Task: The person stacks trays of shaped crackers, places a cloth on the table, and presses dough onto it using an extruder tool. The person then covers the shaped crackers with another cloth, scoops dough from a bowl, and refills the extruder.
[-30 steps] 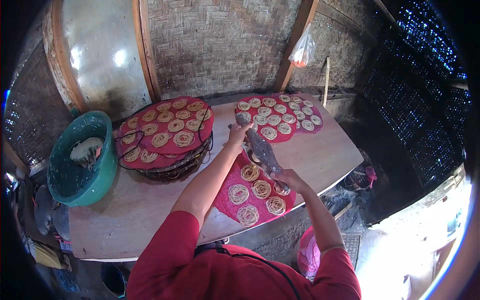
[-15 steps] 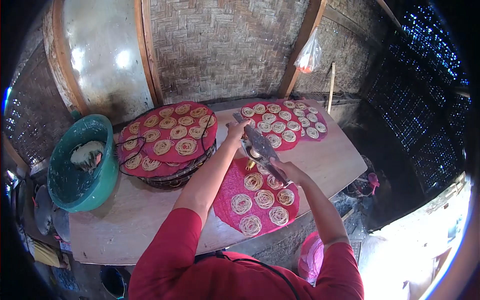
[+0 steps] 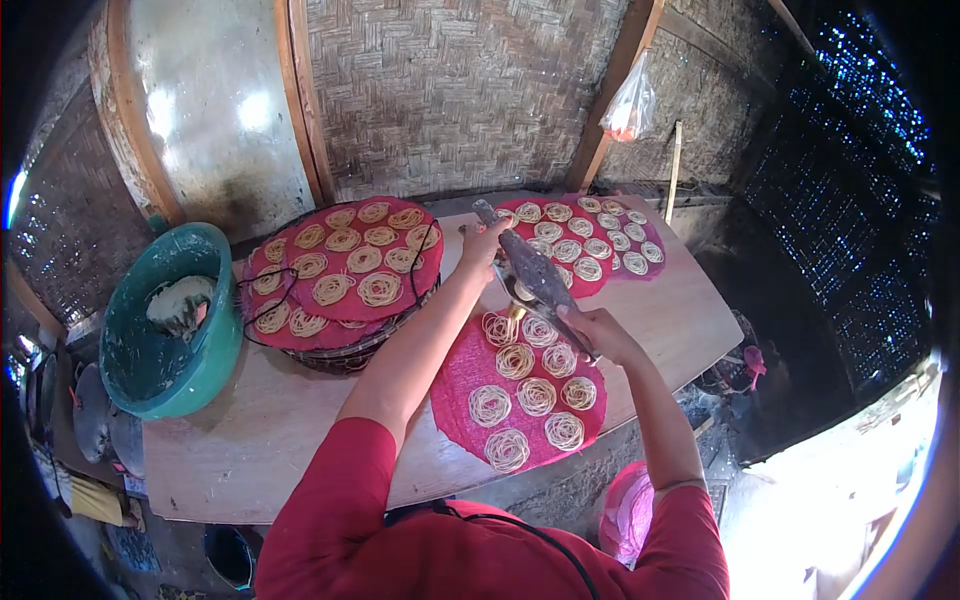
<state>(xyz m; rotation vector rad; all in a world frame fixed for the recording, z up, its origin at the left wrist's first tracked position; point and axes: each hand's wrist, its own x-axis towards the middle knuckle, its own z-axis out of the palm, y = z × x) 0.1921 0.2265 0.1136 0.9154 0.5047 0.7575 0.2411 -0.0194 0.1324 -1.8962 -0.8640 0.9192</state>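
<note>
A long dark press tool (image 3: 537,272) slants over the table, held at both ends. My left hand (image 3: 484,248) is wrapped round its upper left end. My right hand (image 3: 598,333) grips its lower right end. Beneath the tool's middle, a small brass-coloured nozzle (image 3: 516,311) points down over the near red mesh sheet (image 3: 462,372). Several pale coiled strand rounds (image 3: 536,396) lie on that sheet, and thin strands show under the nozzle. Beyond the tool, another red sheet (image 3: 519,226) bears similar rounds.
On the wooden table (image 3: 240,450), a basket (image 3: 345,357) topped with a red sheet of coils stands left of my arms. A green tub (image 3: 170,372) holding pale dough (image 3: 182,303) is farther left. A plastic bag (image 3: 631,105) hangs at the back. Part of a person's foot (image 3: 134,515) shows lower left.
The tool and both hands have shifted slightly right and down in view. More of the near sheet's coils show, with strands now at its upper left part. The whole view has moved a little.
</note>
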